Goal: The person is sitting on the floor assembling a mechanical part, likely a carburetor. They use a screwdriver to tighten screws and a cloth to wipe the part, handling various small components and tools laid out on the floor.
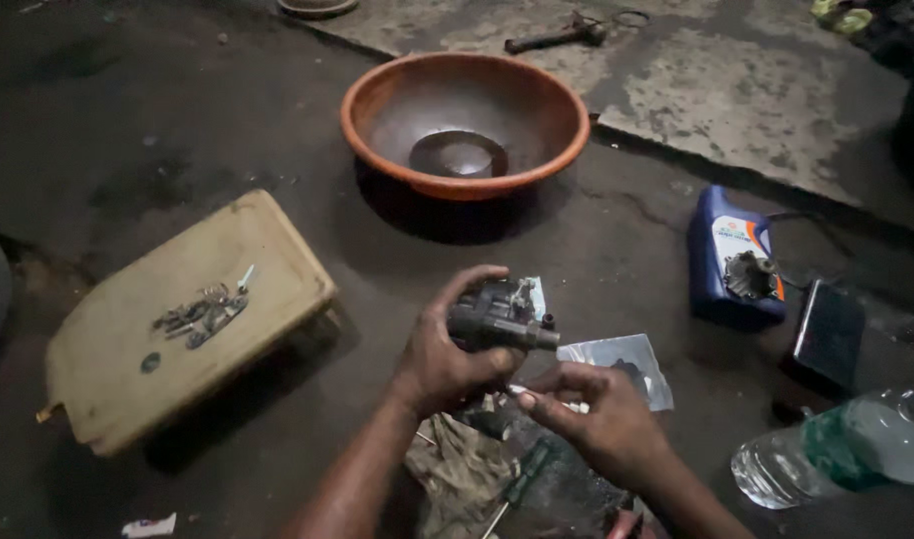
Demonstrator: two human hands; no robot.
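Two hands are at work over a dark, greasy floor. Everything here is placed by the small metal part [499,321] in the middle. The left hand [447,354] is wrapped around that part, with fingers and thumb curled tight on it, holding it up off the floor. The right hand [602,419] sits just below and to the right of the part. Its fingers are nearly closed and pinch something thin and pale; it is too small to tell what it is.

It looks like the step in hand is fitting or picking at a little bit on the part. The next move would need the left hand to hold the part very steady while the right hand brings its tiny piece up to the right spot.

Under the part lies a dirty rag [462,469] with a screwdriver [522,477] beside it. Just right of the part is a shiny plastic packet [631,361]. Farther right are a clear water bottle [836,449], a dark flat box [828,332] and a blue oil can [728,255] lying down with a gear on it. Left of the part is a cream low stool [177,319] with small screws [202,311] on top. Beyond the part sits a big orange bowl [465,125], and past that, a hammer [557,36].
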